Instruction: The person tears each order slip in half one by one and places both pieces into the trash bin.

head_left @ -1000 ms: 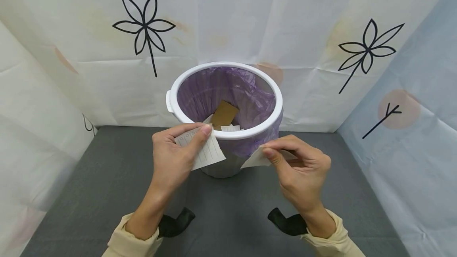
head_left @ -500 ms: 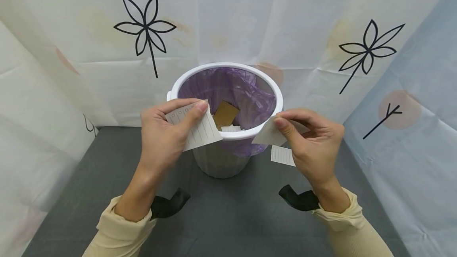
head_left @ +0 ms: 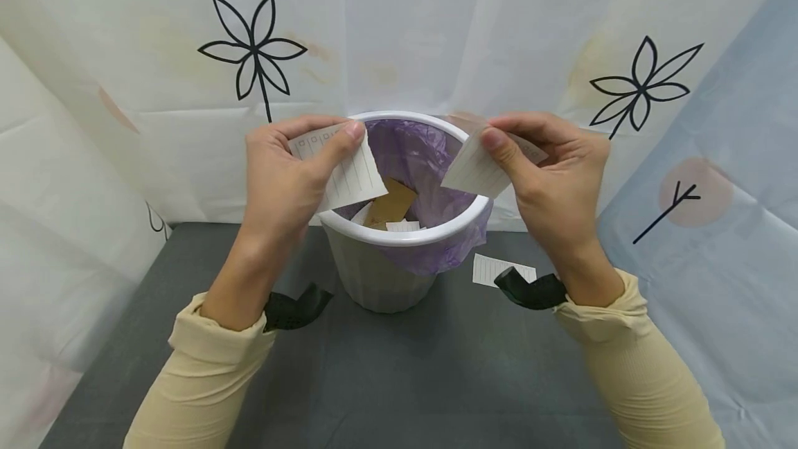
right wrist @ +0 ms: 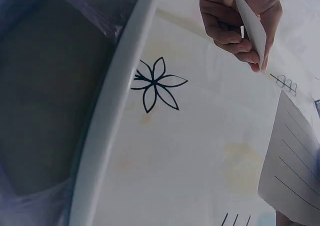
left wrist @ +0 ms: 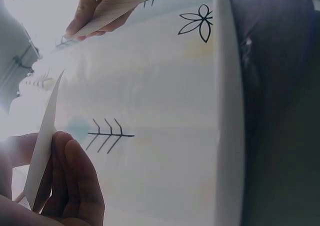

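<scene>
My left hand (head_left: 289, 168) pinches a torn piece of lined paper (head_left: 354, 175) between thumb and fingers, above the left side of the bin's rim. Across from it, my right hand (head_left: 551, 172) pinches another lined paper piece (head_left: 476, 166) over the rim's right side. Both pieces have ragged inner edges, and a gap separates them. Below stands a bin (head_left: 380, 276) with a white rim and a purple plastic liner (head_left: 424, 151). Inside it lie a brown cardboard piece (head_left: 391, 203) and white paper scraps (head_left: 403, 226). In the left wrist view the left hand's paper (left wrist: 44, 146) appears nearly edge-on.
A lined paper slip (head_left: 486, 269) lies on the dark grey table (head_left: 399, 380), right of the bin and partly behind the right wrist's black strap (head_left: 530, 289). White cloth (head_left: 399, 33) with printed flowers hangs behind, with more cloth at both sides.
Both hands have risen and spread apart, carrying their paper pieces from in front of the bin to above its rim. The slip on the table has come into view from behind the right hand.
</scene>
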A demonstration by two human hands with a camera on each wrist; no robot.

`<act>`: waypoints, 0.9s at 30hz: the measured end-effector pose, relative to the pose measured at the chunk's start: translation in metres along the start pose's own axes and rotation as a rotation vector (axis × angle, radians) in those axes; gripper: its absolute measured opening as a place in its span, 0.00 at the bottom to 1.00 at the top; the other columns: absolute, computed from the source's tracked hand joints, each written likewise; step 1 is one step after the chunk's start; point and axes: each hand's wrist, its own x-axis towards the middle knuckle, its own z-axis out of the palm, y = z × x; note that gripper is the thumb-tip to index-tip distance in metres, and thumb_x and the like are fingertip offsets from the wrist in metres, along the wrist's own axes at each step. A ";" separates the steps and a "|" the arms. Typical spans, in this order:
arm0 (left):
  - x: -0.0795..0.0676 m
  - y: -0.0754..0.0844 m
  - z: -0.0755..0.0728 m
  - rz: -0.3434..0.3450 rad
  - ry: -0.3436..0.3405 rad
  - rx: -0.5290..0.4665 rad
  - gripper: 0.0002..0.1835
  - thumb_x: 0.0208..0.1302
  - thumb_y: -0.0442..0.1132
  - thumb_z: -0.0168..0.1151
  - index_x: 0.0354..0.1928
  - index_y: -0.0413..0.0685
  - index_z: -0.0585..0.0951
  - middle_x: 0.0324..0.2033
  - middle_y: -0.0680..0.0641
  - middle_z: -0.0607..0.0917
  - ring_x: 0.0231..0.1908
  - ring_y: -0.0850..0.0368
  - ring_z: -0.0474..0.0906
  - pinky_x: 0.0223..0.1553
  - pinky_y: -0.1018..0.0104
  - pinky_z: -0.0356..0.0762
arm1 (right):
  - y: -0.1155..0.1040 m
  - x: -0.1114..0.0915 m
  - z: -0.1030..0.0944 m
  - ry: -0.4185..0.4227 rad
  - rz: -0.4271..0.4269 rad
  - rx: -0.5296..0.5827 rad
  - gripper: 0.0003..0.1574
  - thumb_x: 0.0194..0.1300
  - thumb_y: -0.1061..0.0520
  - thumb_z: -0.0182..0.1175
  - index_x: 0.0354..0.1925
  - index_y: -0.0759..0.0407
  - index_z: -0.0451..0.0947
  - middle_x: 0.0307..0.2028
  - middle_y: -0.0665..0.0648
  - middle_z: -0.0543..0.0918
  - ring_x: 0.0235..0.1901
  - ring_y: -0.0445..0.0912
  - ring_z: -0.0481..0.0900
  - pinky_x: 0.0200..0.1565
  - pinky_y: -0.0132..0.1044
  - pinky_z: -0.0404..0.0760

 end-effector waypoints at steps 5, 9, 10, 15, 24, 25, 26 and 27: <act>0.018 0.003 0.005 -0.009 0.005 -0.024 0.11 0.61 0.36 0.73 0.41 0.35 0.89 0.44 0.40 0.83 0.43 0.49 0.77 0.32 0.63 0.84 | 0.007 0.020 0.006 -0.058 -0.017 -0.064 0.05 0.61 0.71 0.70 0.37 0.72 0.87 0.34 0.59 0.89 0.37 0.49 0.87 0.46 0.35 0.85; 0.031 0.002 0.008 -0.016 -0.009 -0.021 0.10 0.61 0.36 0.72 0.41 0.35 0.89 0.51 0.41 0.80 0.52 0.49 0.74 0.35 0.61 0.83 | 0.015 0.034 0.012 -0.069 -0.009 -0.033 0.04 0.61 0.71 0.69 0.37 0.71 0.87 0.35 0.59 0.89 0.37 0.50 0.85 0.45 0.36 0.84; 0.034 0.002 0.009 -0.024 -0.010 -0.015 0.10 0.62 0.36 0.72 0.41 0.36 0.89 0.52 0.42 0.79 0.53 0.50 0.73 0.36 0.61 0.83 | 0.017 0.037 0.013 -0.067 0.005 -0.023 0.03 0.61 0.71 0.70 0.36 0.70 0.87 0.35 0.59 0.89 0.37 0.50 0.85 0.45 0.36 0.83; 0.050 -0.001 0.012 -0.076 -0.009 -0.017 0.10 0.62 0.36 0.71 0.42 0.37 0.89 0.57 0.44 0.77 0.56 0.52 0.70 0.39 0.59 0.80 | 0.027 0.052 0.019 -0.071 0.084 -0.001 0.03 0.62 0.69 0.70 0.34 0.64 0.88 0.33 0.54 0.88 0.37 0.49 0.85 0.46 0.36 0.83; 0.072 -0.006 0.018 -0.181 -0.019 -0.006 0.13 0.65 0.38 0.69 0.49 0.38 0.87 0.64 0.48 0.69 0.61 0.55 0.64 0.45 0.60 0.78 | 0.039 0.074 0.035 -0.083 0.270 0.106 0.02 0.61 0.71 0.70 0.33 0.68 0.88 0.33 0.58 0.88 0.38 0.48 0.84 0.46 0.35 0.81; 0.075 -0.007 0.018 -0.193 -0.019 -0.009 0.13 0.66 0.38 0.69 0.49 0.38 0.87 0.64 0.48 0.68 0.61 0.55 0.65 0.46 0.60 0.78 | 0.041 0.075 0.037 -0.091 0.277 0.104 0.02 0.61 0.71 0.69 0.34 0.69 0.88 0.34 0.59 0.88 0.38 0.48 0.84 0.46 0.35 0.81; 0.077 -0.008 0.019 -0.203 -0.018 -0.018 0.13 0.66 0.38 0.69 0.49 0.38 0.86 0.64 0.49 0.68 0.61 0.55 0.66 0.47 0.60 0.78 | 0.043 0.076 0.038 -0.104 0.273 0.090 0.02 0.62 0.71 0.69 0.35 0.69 0.87 0.34 0.59 0.88 0.39 0.48 0.84 0.47 0.36 0.81; 0.080 -0.010 0.019 -0.211 -0.018 -0.025 0.13 0.66 0.37 0.69 0.49 0.38 0.86 0.64 0.49 0.69 0.61 0.55 0.66 0.47 0.60 0.77 | 0.045 0.077 0.040 -0.115 0.279 0.083 0.02 0.63 0.71 0.68 0.35 0.70 0.87 0.34 0.58 0.88 0.39 0.48 0.84 0.47 0.36 0.82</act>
